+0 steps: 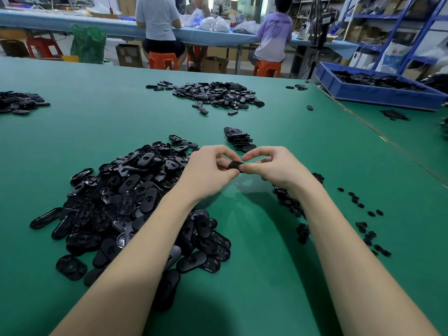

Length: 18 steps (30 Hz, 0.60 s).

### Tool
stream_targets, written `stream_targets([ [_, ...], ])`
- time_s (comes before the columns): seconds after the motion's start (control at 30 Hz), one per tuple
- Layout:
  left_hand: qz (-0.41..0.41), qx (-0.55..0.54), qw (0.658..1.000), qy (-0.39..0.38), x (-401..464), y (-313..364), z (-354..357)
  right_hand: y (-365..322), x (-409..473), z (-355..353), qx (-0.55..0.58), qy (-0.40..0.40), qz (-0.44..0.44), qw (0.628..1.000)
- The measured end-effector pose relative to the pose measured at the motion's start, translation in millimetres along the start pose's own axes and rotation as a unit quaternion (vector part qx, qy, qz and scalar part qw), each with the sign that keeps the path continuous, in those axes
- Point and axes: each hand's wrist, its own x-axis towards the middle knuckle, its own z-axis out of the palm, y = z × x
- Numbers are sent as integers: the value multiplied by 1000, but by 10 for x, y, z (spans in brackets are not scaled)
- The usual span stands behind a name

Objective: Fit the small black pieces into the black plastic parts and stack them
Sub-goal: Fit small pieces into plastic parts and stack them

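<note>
Seemingly mid-fitting, a black oval plastic part (234, 165) is pinched between the left hand (208, 169) and right hand (271, 166) above the green table (254, 275), so the next move calls for adding it to the short stack (238, 139) just beyond.

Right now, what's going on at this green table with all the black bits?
A person is assembling parts over the green table. The left hand and right hand together pinch one black oval plastic part between their fingertips, held above the table. A large heap of the same black plastic parts lies to the left, small black pieces are scattered to the right, and a short stack of finished black parts sits just beyond the hands.
</note>
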Motion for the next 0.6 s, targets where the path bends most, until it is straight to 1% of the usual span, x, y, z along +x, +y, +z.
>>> stream_targets([
  [0.2, -17, -37, 999, 3, 34, -35, -19, 10, 22, 28, 24, 14, 10, 1000],
  [0.3, -33, -76, 996, -16, 46, -56, -49, 35, 17, 27, 83, 1, 28, 996],
  [0.4, -51, -99, 993, -32, 58, -48, -67, 57, 10, 21, 117, -16, 43, 992],
  [0.6, -93, -119, 988, -22, 65, -53, -39, 76, 13, 57, 121, -32, 35, 992],
])
